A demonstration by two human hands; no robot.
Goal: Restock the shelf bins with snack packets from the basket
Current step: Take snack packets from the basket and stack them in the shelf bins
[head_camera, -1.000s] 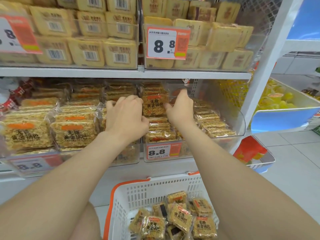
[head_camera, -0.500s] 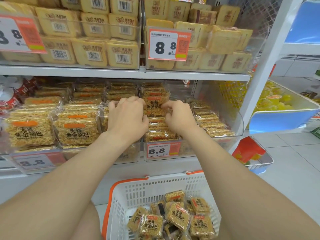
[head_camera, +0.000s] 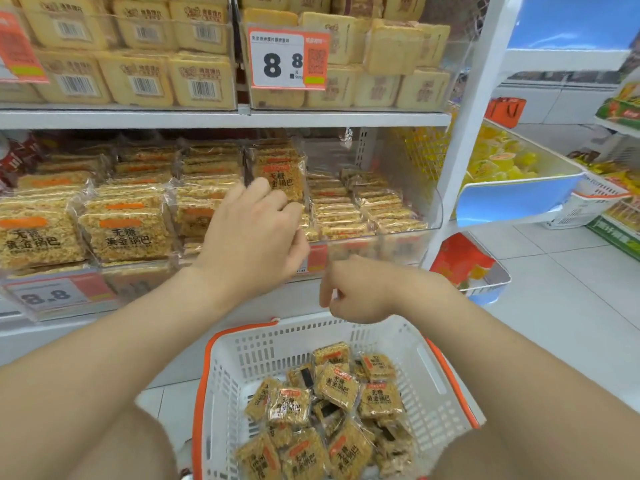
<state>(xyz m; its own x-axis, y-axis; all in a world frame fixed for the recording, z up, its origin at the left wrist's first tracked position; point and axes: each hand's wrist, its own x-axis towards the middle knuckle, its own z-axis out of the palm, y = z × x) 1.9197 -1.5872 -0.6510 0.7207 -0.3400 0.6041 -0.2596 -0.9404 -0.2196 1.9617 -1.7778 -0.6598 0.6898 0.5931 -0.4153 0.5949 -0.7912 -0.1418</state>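
A white basket with an orange rim [head_camera: 433, 372] sits low in front of me and holds several golden rice-crisp snack packets [head_camera: 337, 386]. On the middle shelf a clear bin [head_camera: 408, 233] is filled with the same packets, one standing upright [head_camera: 282, 174] at its left. My left hand [head_camera: 254, 235] reaches over the bin's front left corner, fingers loosely bent against the packets, nothing plainly held. My right hand [head_camera: 356, 294] hangs between the bin and the basket, fingers loosely curled downward and empty.
More clear bins of the same packets [head_camera: 124, 233] fill the shelf to the left. The upper shelf carries pale yellow boxed snacks [head_camera: 201, 77] and an 8.8 price tag [head_camera: 287, 58]. A white shelf post [head_camera: 464, 133] stands to the right, with tiled floor beyond.
My right hand has left the bin and dropped toward the basket, empty. My left hand has stayed at the bin's packets, shifting slightly right.
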